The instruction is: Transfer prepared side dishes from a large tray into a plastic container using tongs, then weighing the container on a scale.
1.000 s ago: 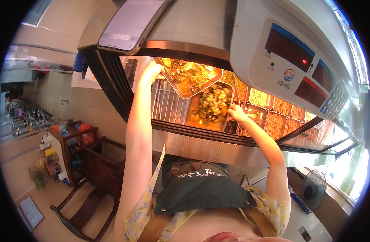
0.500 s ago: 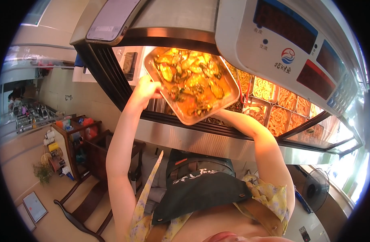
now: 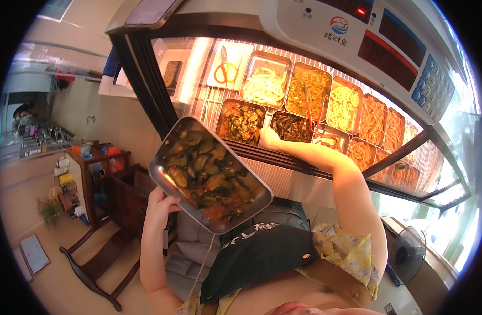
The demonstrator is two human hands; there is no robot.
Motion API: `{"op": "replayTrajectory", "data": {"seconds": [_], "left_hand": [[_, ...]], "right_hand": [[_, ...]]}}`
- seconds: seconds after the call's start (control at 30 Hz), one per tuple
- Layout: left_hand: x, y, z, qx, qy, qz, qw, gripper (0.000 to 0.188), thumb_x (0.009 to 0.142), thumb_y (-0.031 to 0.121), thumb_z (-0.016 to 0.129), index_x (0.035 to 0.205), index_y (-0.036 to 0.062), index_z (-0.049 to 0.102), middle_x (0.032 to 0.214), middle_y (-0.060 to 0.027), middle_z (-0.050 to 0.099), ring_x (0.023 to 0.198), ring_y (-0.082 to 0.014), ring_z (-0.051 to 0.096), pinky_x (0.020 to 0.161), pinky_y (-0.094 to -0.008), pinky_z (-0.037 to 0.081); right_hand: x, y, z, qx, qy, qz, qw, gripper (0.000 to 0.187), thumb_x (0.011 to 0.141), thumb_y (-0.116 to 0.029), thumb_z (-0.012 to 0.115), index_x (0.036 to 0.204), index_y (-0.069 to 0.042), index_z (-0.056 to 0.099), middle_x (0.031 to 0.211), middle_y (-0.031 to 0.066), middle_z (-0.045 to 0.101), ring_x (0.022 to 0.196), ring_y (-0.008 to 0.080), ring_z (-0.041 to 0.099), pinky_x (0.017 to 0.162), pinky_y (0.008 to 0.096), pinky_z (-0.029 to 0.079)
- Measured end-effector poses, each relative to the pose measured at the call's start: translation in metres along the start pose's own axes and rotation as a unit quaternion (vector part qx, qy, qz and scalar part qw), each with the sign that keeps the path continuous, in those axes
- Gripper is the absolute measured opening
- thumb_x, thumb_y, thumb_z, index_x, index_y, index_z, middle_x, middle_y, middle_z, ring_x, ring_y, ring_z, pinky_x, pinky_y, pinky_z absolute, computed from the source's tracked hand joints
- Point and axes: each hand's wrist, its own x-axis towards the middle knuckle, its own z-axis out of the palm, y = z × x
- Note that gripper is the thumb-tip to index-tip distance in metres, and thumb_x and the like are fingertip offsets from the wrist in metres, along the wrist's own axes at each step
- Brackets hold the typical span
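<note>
My left hand (image 3: 159, 207) is closed on the near left edge of a metal tray (image 3: 270, 198) of sauced, cut vegetables (image 3: 204, 173). That tray is outside the lit display case (image 3: 188, 68), in front of my body, and tilted. Reaching into the case, my right hand (image 3: 271, 139) has its fingers bent at the corner of a smaller tray of chopped vegetables (image 3: 242, 122). A tray of dark strips (image 3: 292, 127) lies just right of that hand. My right fingertips are partly hidden.
More trays of food (image 3: 346, 107) fill the case to the right. Red tongs (image 3: 309, 110) lie across two trays. Scissors (image 3: 225, 71) rest on a white board at the back. A scale (image 3: 388, 52) overhangs the case; a wooden chair (image 3: 99, 262) and a fan (image 3: 407, 254) flank me.
My left hand has brought the large tray out of the case, toward me and down. My right hand has left its underside and is now at a smaller tray's corner.
</note>
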Motion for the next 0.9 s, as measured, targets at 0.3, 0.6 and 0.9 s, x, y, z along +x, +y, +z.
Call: {"op": "replayTrajectory", "data": {"seconds": [0.3,0.6,0.9], "left_hand": [[-0.08,-0.058,-0.051,-0.094,0.147,-0.032,0.984,0.038,0.072,-0.003,0.05,0.11,-0.003,0.057,0.098,-0.0111,0.063,0.082,-0.0202,0.065,0.067,-0.0326,0.058],[-0.046,-0.089,-0.171,-0.129,0.181,-0.031,0.975,0.035,0.071,0.0,0.051,0.106,-0.0048,0.057,0.096,-0.0123,0.064,0.083,-0.0243,0.066,0.074,-0.0403,0.057],[0.092,-0.096,-0.289,-0.162,0.148,-0.007,0.976,0.024,0.074,-0.001,0.055,0.097,-0.006,0.058,0.09,-0.0153,0.064,0.074,-0.0248,0.066,0.067,-0.0364,0.058]], "right_hand": [[-0.026,-0.011,-0.02,-0.376,0.124,-0.31,0.864,0.015,0.071,-0.019,0.059,0.067,-0.007,0.066,0.083,0.0127,0.057,0.081,0.0273,0.06,0.063,0.039,0.053],[-0.029,0.008,-0.043,-0.569,0.14,-0.42,0.692,0.014,0.071,-0.026,0.057,0.065,-0.016,0.064,0.074,-0.0002,0.061,0.097,0.0219,0.049,0.087,0.0373,0.038],[-0.128,-0.102,-0.114,-0.045,0.369,-0.208,0.905,0.029,0.083,0.007,0.048,0.104,-0.002,0.066,0.098,0.014,0.066,0.092,0.026,0.063,0.083,0.0333,0.049]]}}
